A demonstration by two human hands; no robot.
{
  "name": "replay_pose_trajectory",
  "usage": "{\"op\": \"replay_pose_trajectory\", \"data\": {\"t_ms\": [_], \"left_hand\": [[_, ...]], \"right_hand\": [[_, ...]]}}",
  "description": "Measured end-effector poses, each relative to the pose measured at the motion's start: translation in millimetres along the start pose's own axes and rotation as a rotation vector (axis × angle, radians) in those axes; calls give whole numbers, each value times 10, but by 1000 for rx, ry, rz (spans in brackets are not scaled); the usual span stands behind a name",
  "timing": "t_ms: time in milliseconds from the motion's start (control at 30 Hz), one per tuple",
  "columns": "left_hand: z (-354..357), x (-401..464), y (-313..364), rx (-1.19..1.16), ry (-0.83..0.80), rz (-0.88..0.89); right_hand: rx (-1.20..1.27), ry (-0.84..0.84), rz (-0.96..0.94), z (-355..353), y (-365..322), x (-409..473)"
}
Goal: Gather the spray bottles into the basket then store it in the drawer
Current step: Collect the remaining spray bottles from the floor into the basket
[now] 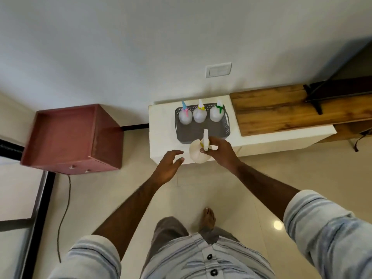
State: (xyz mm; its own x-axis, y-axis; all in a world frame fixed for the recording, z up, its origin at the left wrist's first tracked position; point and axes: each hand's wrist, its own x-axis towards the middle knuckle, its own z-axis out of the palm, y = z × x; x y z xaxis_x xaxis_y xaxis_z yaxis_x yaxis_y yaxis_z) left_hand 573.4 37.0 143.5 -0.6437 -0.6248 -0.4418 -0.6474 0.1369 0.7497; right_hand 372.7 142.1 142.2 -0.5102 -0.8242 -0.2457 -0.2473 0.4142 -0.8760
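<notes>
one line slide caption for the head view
Right hand holds fourth bottle by grey basket of three.

The person wears a pale blue-grey striped shirt (203,258) with dark buttons (209,256). Its sleeves (322,218) are rolled up. Grey trousers (171,226); one foot (208,217) is bare.

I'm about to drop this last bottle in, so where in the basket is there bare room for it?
The near half of the grey basket is bare, between its front rim and the row of three bottles. The far edge is crowded: pink-nozzle bottle, yellow-nozzle bottle and green-nozzle bottle stand side by side. The right hand holds the white bottle just before the front rim.
</notes>
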Motion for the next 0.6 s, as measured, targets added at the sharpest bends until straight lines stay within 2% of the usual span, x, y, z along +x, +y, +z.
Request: {"op": "replay_pose_trajectory", "data": {"t_ms": [233,600], "left_hand": [[-198,1240,-20,31,-12,-60],[-435,3112,-656,-75,-136,-255]], "right_hand": [[-24,-29,51,-12,102,1276],[-88,-27,207,673,665,2676]]}}
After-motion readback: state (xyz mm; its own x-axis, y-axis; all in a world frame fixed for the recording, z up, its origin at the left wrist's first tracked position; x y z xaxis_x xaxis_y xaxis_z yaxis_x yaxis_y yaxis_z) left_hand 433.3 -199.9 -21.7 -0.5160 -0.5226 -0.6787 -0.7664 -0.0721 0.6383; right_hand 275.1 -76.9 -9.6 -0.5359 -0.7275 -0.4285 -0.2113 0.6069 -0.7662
